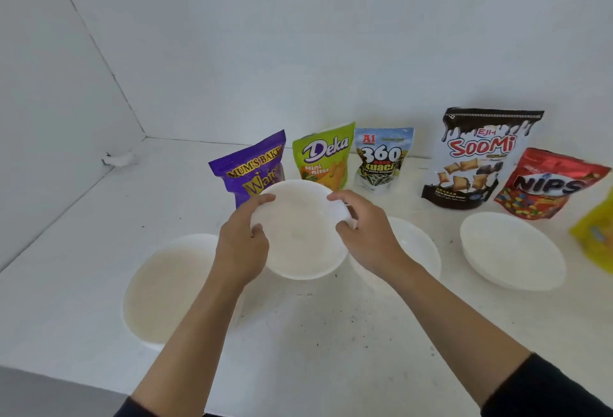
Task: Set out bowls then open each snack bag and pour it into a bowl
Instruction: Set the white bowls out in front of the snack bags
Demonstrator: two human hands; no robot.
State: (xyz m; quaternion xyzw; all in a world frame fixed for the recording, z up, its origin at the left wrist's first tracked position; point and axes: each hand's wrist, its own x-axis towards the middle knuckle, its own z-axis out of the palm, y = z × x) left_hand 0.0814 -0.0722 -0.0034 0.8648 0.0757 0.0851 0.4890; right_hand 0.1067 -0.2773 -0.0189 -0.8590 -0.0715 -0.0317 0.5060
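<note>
Left hand (242,246) and right hand (366,237) grip opposite rims of the held bowl (303,246), raised over the white table (315,333). Left bowl (166,284), middle bowl (419,247) and right bowl (510,251) rest on it. Behind them stand snack bags, from the purple wafer bag (247,169) to the red Nips bag (550,184).

A white tabletop (298,333) fills the lower half of the view, its surface scattered with small dark specks (353,319), most of them near the middle and right. Two plain white walls rise behind it: a back wall (298,35) and a left wall (49,85), which meet in a thin dark seam (106,62) running down to the table's far left corner. A small crumpled white scrap (121,158) lies at the foot of the left wall. A grey strip (49,393) shows beyond the table's near left edge.
</note>
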